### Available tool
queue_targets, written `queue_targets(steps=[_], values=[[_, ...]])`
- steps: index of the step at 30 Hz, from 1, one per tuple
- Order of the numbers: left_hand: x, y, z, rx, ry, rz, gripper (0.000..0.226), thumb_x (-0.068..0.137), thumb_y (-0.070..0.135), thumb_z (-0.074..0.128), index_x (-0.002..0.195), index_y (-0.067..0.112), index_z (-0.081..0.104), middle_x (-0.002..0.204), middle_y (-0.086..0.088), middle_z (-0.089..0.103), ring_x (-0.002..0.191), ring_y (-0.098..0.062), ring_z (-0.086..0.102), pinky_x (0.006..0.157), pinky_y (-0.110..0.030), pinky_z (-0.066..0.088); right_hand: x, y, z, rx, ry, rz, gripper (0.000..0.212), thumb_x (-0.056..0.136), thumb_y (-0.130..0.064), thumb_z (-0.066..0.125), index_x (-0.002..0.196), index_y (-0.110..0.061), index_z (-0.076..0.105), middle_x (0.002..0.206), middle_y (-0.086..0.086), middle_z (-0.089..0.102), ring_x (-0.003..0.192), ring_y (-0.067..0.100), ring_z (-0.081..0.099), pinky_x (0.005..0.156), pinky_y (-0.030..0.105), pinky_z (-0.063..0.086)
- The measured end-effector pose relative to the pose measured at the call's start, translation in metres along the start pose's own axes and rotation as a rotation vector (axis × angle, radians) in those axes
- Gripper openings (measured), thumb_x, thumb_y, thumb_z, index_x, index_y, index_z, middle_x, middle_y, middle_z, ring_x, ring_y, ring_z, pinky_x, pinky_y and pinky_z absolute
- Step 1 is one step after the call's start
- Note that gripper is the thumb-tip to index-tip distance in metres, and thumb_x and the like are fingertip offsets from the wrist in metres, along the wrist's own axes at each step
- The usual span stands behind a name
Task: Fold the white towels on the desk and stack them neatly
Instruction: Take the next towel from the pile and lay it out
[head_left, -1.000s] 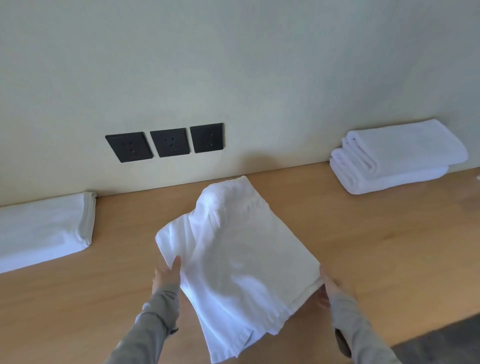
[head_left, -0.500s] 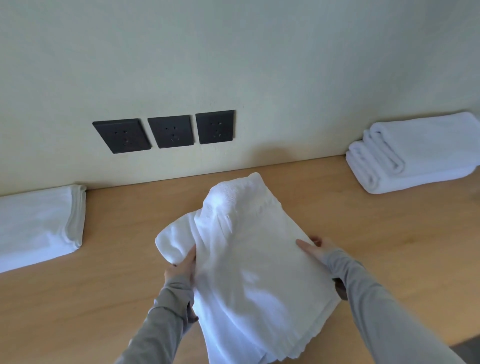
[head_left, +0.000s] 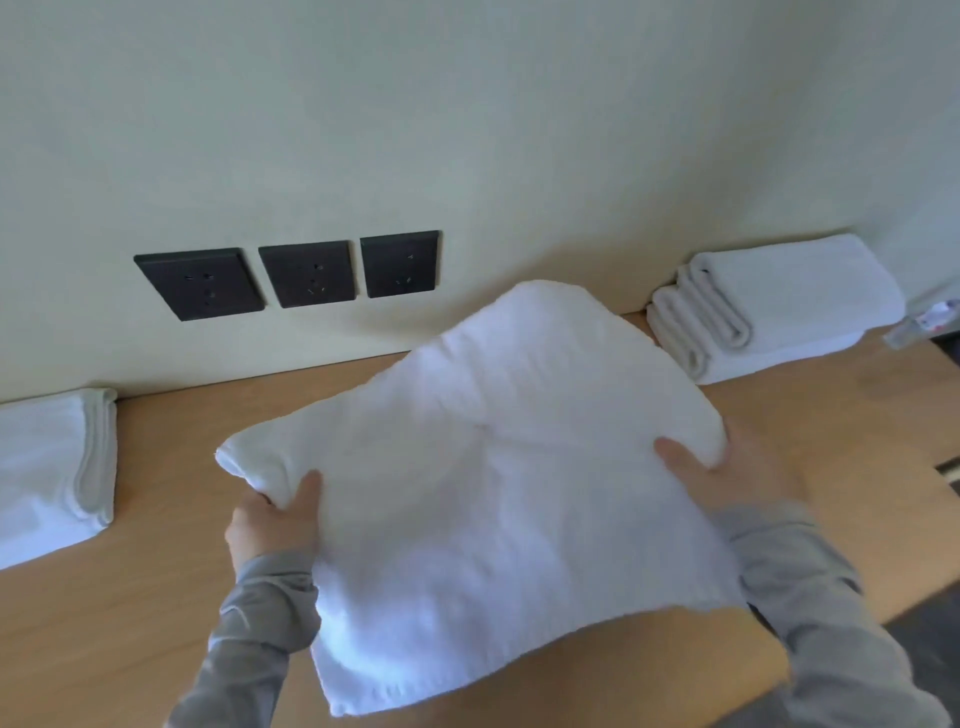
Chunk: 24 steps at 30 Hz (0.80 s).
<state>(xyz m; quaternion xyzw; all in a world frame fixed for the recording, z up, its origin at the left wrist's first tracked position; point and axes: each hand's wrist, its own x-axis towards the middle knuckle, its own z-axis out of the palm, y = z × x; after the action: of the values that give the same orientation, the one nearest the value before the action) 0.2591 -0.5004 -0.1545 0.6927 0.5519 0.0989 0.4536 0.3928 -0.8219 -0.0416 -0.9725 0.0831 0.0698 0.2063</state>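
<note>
3 black square wall sockets (head_left: 306, 274) sit in a row on the pale green wall (head_left: 467, 114); a small clear plastic bottle (head_left: 919, 327) lies at far right.

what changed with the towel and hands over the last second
Both hands, left hand and right hand, slid up the towel's sides and raised it off the desk toward the camera. The folded stack at right and the towel at left stayed put.
</note>
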Motion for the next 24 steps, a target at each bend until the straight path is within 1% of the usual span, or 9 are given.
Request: queue_targets(steps=[2, 4, 6, 9, 11, 14, 16, 20, 24], values=[[0.01, 0.01, -0.01, 0.039, -0.018, 0.038, 0.05, 0.078, 0.041, 0.069, 0.092, -0.006, 0.06, 0.068, -0.011, 0.049, 0.079, -0.038, 0.051, 0.069, -0.038, 0.036, -0.012, 0.0, -0.001, -0.126, 0.206, -0.04, 0.053, 0.08, -0.049, 0.063, 0.113, -0.008, 0.055, 0.096, 0.012, 0.058, 0.093, 0.035, 0.058, 0.069, 0.032, 0.033], [0.02, 0.022, -0.019, 0.093, -0.054, 0.102, 0.055, 0.064, 0.054, 0.063, 0.081, 0.002, 0.057, 0.066, -0.011, 0.049, 0.074, -0.034, 0.048, 0.068, -0.038, 0.037, -0.016, 0.001, 0.016, -0.176, 0.236, -0.093, 0.053, 0.082, -0.05, 0.06, 0.111, -0.007, 0.054, 0.094, 0.012, 0.058, 0.09, 0.035, 0.059, 0.065, 0.032, 0.035], [0.036, 0.028, -0.023, 0.181, -0.079, 0.149, 0.056, 0.057, 0.054, 0.051, 0.083, 0.005, 0.057, 0.074, -0.015, 0.053, 0.08, -0.038, 0.051, 0.07, -0.038, 0.037, -0.009, 0.009, 0.045, -0.34, -0.007, -0.103, 0.058, 0.085, -0.056, 0.052, 0.119, -0.009, 0.047, 0.113, 0.011, 0.054, 0.103, 0.03, 0.055, 0.072, 0.033, 0.041], [0.065, 0.016, -0.019, 0.306, -0.119, 0.111, 0.061, 0.076, 0.05, 0.064, 0.103, -0.005, 0.06, 0.095, -0.024, 0.061, 0.099, -0.045, 0.054, 0.08, -0.042, 0.041, 0.006, 0.032, 0.095, -0.455, -0.448, -0.06, 0.07, 0.087, -0.06, 0.045, 0.137, -0.011, 0.034, 0.137, 0.006, 0.039, 0.125, 0.025, 0.041, 0.099, 0.038, 0.041], [0.077, -0.005, -0.013, 0.336, -0.181, 0.026, 0.062, 0.081, 0.045, 0.066, 0.117, -0.005, 0.056, 0.11, -0.027, 0.061, 0.102, -0.045, 0.055, 0.089, -0.045, 0.044, 0.011, 0.052, 0.117, -0.354, -0.522, -0.047, 0.067, 0.09, -0.056, 0.044, 0.139, -0.012, 0.033, 0.139, 0.006, 0.038, 0.126, 0.024, 0.041, 0.102, 0.036, 0.039], [0.079, -0.036, -0.011, 0.332, -0.176, -0.059, 0.078, 0.073, 0.049, 0.072, 0.127, -0.001, 0.047, 0.118, -0.025, 0.058, 0.105, -0.047, 0.053, 0.093, -0.051, 0.044, 0.023, 0.083, 0.122, -0.013, -0.32, 0.0, 0.05, 0.09, -0.037, 0.056, 0.129, -0.007, 0.046, 0.122, 0.011, 0.052, 0.102, 0.023, 0.053, 0.089, 0.028, 0.041], [0.075, -0.05, -0.012, 0.337, -0.125, -0.106, 0.084, 0.07, 0.053, 0.073, 0.129, 0.002, 0.043, 0.119, -0.025, 0.056, 0.103, -0.048, 0.053, 0.091, -0.053, 0.044, 0.036, 0.102, 0.112, 0.134, -0.142, 0.03, 0.043, 0.087, -0.025, 0.063, 0.122, -0.002, 0.052, 0.114, 0.014, 0.054, 0.089, 0.022, 0.052, 0.081, 0.027, 0.04], [0.055, -0.08, -0.011, 0.323, -0.048, -0.177, 0.084, 0.067, 0.056, 0.074, 0.125, 0.007, 0.041, 0.117, -0.024, 0.055, 0.1, -0.047, 0.053, 0.088, -0.052, 0.045, 0.071, 0.144, 0.09, 0.114, 0.03, 0.179, 0.053, 0.084, -0.027, 0.066, 0.127, -0.001, 0.049, 0.129, 0.02, 0.049, 0.121, 0.036, 0.044, 0.101, 0.047, 0.037], [0.028, -0.095, -0.001, 0.348, -0.023, -0.159, 0.084, 0.066, 0.064, 0.066, 0.122, 0.005, 0.043, 0.114, -0.027, 0.056, 0.099, -0.048, 0.053, 0.086, -0.047, 0.043, 0.102, 0.182, 0.079, 0.109, -0.066, 0.404, 0.076, 0.079, -0.043, 0.069, 0.132, 0.004, 0.04, 0.132, 0.024, 0.048, 0.123, 0.04, 0.044, 0.102, 0.049, 0.037]])
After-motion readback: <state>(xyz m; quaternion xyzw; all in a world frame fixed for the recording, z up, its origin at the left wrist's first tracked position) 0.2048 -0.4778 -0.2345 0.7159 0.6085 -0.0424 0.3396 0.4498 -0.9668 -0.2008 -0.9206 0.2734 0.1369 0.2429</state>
